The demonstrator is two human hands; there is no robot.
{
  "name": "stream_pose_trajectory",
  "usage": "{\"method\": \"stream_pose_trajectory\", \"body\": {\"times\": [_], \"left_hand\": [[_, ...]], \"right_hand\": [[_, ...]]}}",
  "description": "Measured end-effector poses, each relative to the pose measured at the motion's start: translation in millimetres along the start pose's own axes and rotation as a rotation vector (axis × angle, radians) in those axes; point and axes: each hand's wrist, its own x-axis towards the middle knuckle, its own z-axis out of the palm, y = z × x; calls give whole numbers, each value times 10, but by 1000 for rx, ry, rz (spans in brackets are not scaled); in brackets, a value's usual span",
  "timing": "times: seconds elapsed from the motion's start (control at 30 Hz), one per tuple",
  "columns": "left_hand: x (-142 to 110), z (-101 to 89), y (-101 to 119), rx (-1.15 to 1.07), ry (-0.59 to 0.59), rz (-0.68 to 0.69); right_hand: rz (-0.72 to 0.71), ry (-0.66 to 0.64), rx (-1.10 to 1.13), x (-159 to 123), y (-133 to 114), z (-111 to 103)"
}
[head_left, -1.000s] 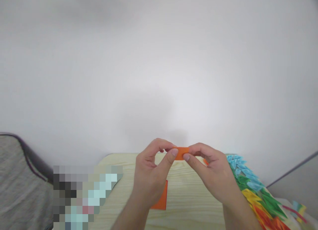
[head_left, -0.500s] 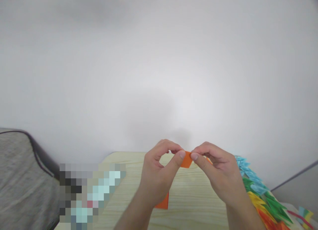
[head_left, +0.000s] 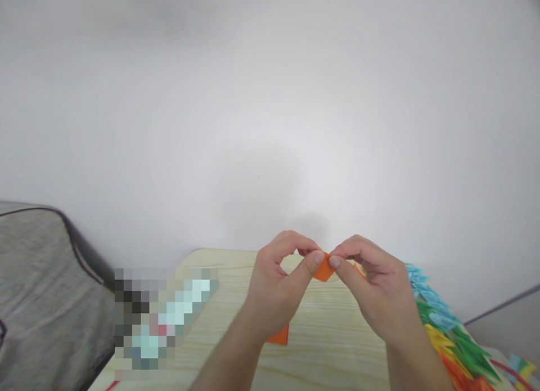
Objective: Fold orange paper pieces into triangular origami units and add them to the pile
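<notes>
A small folded piece of orange paper [head_left: 324,269] is held up over the table between both hands. My left hand [head_left: 280,284] pinches its left side between thumb and forefinger. On the other side, the thumb and forefinger of my right hand [head_left: 373,284] are closed on the paper's upper right corner. Below my left wrist lies another orange paper [head_left: 279,336], partly covered by the hand. A bit of orange [head_left: 359,269] shows behind my right thumb; what it belongs to is hidden.
Folded paper pieces in blue [head_left: 434,301], green [head_left: 470,349], yellow and orange line the right edge of the pale wooden table [head_left: 324,351]. A blurred-out item [head_left: 181,312] lies at the left. Grey fabric [head_left: 46,301] stands beyond it, and a white wall [head_left: 270,109] rises behind.
The held orange paper has tilted, its lower corner now pointing down. Both hands appear slightly farther right and higher as the whole view shifts; their pinches stay closed.
</notes>
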Motion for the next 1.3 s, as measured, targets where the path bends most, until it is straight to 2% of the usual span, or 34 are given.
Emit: {"method": "stream_pose_trajectory", "body": {"times": [0.17, 0.43, 0.63, 0.8, 0.93, 1.07, 1.17, 1.3], "left_hand": [[10, -1, -23, 12, 12, 28], [16, -3, -3, 59, 18, 48], [11, -20, 8, 88, -11, 79], [6, -16, 1, 73, 29, 80], [13, -4, -14, 35, 71, 41], [20, -5, -29, -36, 103, -79], [27, -2, -27, -100, 104, -149], [32, 3, -11, -178, 101, -149]], "right_hand": [[25, 38, 36, -25, 34, -27], [68, 3, 35, -23, 0, -34], [79, 25, 28, -26, 23, -44], [105, 47, 57, -15, 18, -24], [161, 101, 114, -3, -15, -28], [190, 166, 172, 6, -32, -41], [184, 165, 192, 10, -35, -36], [191, 157, 243, 10, -35, -16]]}}
